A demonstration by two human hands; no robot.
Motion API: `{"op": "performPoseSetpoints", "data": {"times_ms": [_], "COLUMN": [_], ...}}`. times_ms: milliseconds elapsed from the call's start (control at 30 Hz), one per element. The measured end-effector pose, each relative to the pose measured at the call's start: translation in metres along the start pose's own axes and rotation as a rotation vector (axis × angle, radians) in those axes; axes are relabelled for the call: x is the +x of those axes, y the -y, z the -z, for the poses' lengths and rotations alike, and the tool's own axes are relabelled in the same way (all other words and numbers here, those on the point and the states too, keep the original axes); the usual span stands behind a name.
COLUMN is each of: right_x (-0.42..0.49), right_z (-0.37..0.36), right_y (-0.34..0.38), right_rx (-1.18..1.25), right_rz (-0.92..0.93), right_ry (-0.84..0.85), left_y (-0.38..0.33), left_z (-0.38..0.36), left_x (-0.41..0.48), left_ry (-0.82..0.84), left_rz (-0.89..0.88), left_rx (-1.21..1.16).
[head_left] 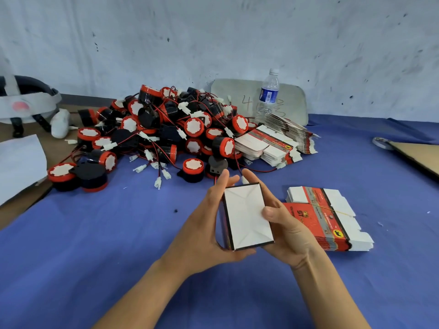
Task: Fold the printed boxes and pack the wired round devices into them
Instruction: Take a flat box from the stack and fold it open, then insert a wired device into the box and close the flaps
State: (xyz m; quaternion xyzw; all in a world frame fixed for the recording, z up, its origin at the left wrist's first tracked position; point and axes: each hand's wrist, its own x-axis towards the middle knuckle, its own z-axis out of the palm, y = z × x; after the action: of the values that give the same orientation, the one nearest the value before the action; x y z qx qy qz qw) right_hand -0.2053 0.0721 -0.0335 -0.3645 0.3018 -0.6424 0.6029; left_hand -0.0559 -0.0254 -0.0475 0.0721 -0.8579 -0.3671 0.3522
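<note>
I hold a folded printed box [245, 219] above the blue cloth, its white folded end flaps facing me and its sides red and black. My left hand [209, 224] grips its left side from below. My right hand [282, 224] holds the right side, the thumb pressing on the white flaps. A big heap of round black-and-red devices [161, 134] with red and black wires and white plugs lies beyond my hands. A banded stack of flat printed boxes [325, 217] lies just right of my right hand.
More flat box stacks [280, 141] lie behind the heap beside a water bottle [267, 96]. A headset [21, 103] and white paper [19, 162] sit at the left. A cardboard sheet [418, 155] and a tape roll [380, 141] are at the far right.
</note>
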Motion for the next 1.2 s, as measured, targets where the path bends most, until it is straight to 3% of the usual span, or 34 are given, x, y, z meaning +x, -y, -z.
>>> {"op": "performPoseSetpoints", "data": {"times_ms": [100, 167, 267, 300, 367, 467, 567, 633, 733, 800, 900, 1067, 1200], "right_x": [-0.001, -0.001, -0.001, 0.000, 0.002, 0.008, 0.013, 0.012, 0.009, 0.012, 0.025, 0.055, 0.078], "right_z": [-0.002, -0.009, -0.017, -0.017, -0.020, -0.023, -0.028, -0.032, -0.029, -0.019, 0.000, 0.025, 0.035], "right_y": [0.002, 0.004, 0.000, -0.004, -0.012, -0.028, -0.035, -0.036, -0.033, -0.029, -0.029, -0.034, -0.031], "right_rx": [-0.001, -0.112, -0.835, -1.116, -1.492, -1.729, -1.707, -1.602, -1.470, -1.383, -1.366, -1.418, -2.006], "right_rz": [0.026, 0.111, 0.458, 0.543, 0.519, 0.420, 0.448, 0.563, 0.898, 0.948, 0.758, 0.143, -0.175], "right_ry": [-0.046, -0.180, -0.517, -0.543, -0.441, -0.244, -0.185, -0.240, -0.540, -0.811, -1.019, -0.743, -0.756], "left_y": [0.006, 0.011, 0.014, 0.015, 0.018, 0.024, 0.036, 0.044, 0.050, 0.051, 0.050, 0.048, 0.051], "left_z": [0.000, 0.001, 0.003, 0.004, 0.006, 0.009, 0.008, 0.006, 0.009, 0.012, 0.015, 0.014, 0.013], "left_x": [0.000, 0.000, 0.000, 0.001, 0.002, 0.002, 0.000, -0.001, 0.000, 0.000, 0.002, 0.002, 0.002], "left_ry": [0.029, 0.042, -0.010, -0.063, -0.174, -0.152, -0.060, -0.070, -0.107, -0.122, -0.153, -0.089, -0.079], "left_rz": [0.049, 0.114, 0.183, 0.201, 0.251, 0.279, 0.336, 0.360, 0.372, 0.368, 0.348, 0.260, 0.259], "left_rx": [-0.017, -0.043, -0.106, -0.165, -0.273, -0.268, -0.262, -0.260, -0.270, -0.233, -0.165, -0.078, -0.071]}}
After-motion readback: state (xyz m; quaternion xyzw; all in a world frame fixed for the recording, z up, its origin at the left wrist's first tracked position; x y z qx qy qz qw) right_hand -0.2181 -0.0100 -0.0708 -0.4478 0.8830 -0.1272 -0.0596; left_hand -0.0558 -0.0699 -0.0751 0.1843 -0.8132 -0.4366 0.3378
